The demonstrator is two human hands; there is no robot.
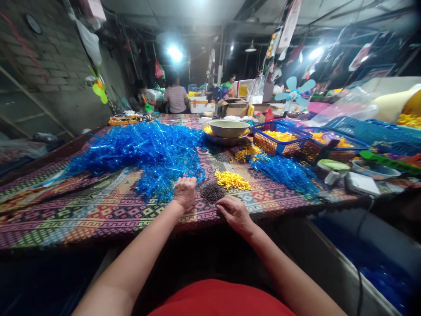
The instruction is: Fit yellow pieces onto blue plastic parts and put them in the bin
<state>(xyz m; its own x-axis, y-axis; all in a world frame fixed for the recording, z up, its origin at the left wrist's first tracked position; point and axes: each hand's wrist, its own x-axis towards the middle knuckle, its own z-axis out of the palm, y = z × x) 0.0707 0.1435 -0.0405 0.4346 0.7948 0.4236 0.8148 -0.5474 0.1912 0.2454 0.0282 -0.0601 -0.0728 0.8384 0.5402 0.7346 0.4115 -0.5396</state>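
Observation:
My left hand (185, 193) is closed at the near edge of a big heap of shiny blue plastic strips (141, 145). Its fingers are curled, and whatever they hold is hidden. Just right of it lies a small pile of dark little beads (212, 193). At that pile's near right edge, my right hand (235, 213) has thumb and fingertips pinched together; anything between them is too small to name. Beyond the beads is a pile of small yellow plastic pieces (233, 180). A second, smaller bunch of blue strips (283, 173) lies farther right.
Patterned cloth (108, 215) covers the table. At the back stand a cream bowl (229, 128) in a metal basin and a blue basket (279, 137) of yellow pieces. Right are a white box-shaped device (362, 183) with a cable and a small fan (295, 91). People sit farther back.

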